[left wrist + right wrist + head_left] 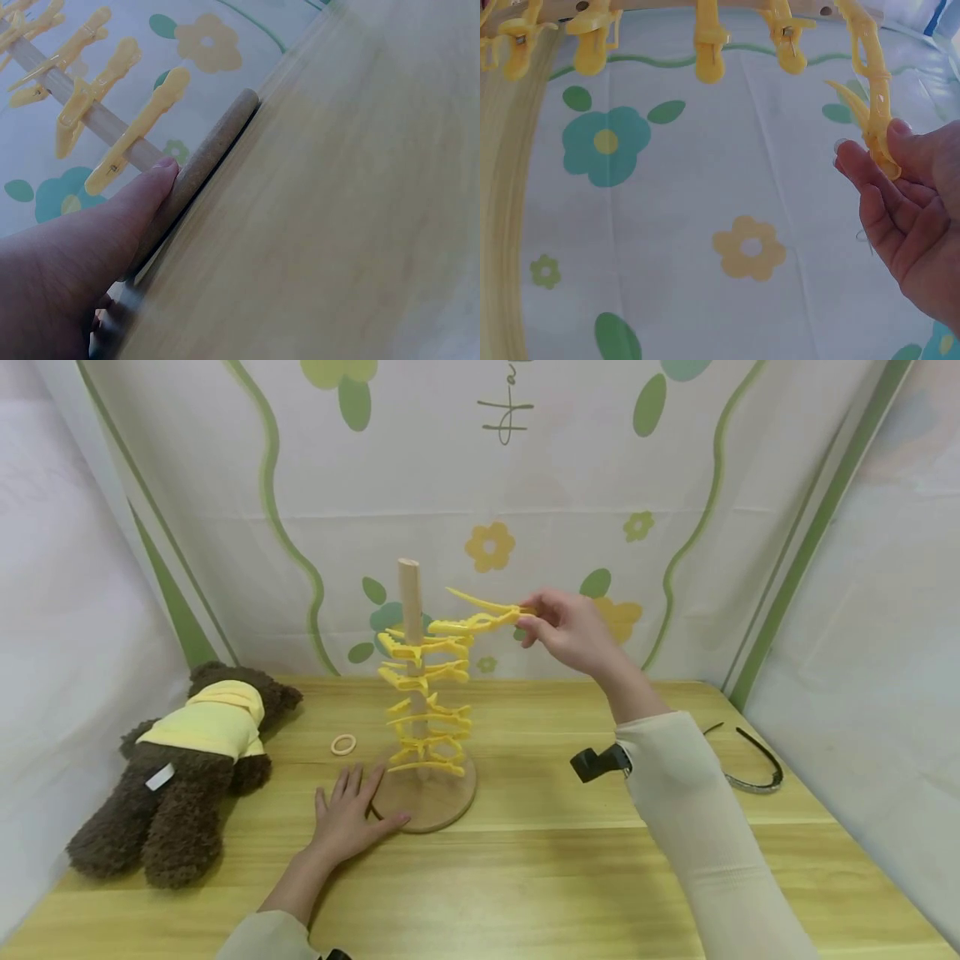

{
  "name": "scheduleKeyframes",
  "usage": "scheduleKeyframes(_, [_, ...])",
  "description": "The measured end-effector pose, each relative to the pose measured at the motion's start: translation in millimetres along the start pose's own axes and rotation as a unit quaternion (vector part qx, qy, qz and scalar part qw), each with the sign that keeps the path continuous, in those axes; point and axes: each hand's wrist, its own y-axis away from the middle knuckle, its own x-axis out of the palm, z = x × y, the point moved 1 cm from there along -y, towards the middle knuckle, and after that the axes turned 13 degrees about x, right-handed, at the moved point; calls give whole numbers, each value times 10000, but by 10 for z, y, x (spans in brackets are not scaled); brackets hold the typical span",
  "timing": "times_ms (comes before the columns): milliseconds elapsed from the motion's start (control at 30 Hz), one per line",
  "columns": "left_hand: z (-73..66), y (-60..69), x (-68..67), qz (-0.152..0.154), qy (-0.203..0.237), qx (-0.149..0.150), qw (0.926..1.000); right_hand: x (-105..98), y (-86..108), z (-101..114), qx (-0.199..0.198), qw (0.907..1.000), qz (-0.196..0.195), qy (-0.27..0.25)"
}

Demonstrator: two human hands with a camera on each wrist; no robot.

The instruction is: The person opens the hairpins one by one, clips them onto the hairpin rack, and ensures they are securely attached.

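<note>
My right hand (570, 631) pinches the tail of a yellow hair clip (480, 622) between thumb and fingertips, to the right of the wooden post (410, 602). The clip's long arms stand spread toward the post; whether its tip touches the post I cannot tell. Several similar yellow hair clips (591, 49) hang in rows on the post below. Down at the round wooden base (427, 802), my left hand (348, 818) lies with fingers spread on the table and its thumb (161, 180) pressing on the base's edge.
A brown teddy bear (187, 768) in a yellow top lies on the left of the wooden table (525, 893). Near the base is a small pale ring (343, 744). At the right lies a black headband (768, 777), partly behind the sleeve. A patterned curtain (600, 468) hangs behind.
</note>
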Motion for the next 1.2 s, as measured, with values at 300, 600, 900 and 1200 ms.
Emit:
scheduleKeyframes(300, [1,7,-7,-30,55,28,10000,129,-190,260,-281,9985,444,140])
scheduleKeyframes(600, [42,22,11,-17,24,25,10000,319,-287,445,-276,9969,735,-90])
scheduleKeyframes(900, [34,21,6,-27,54,15,10000,390,-320,479,-189,9963,814,-177])
scheduleKeyframes(1200, [35,15,-4,5,46,6,10000,394,-328,460,-189,9977,648,0])
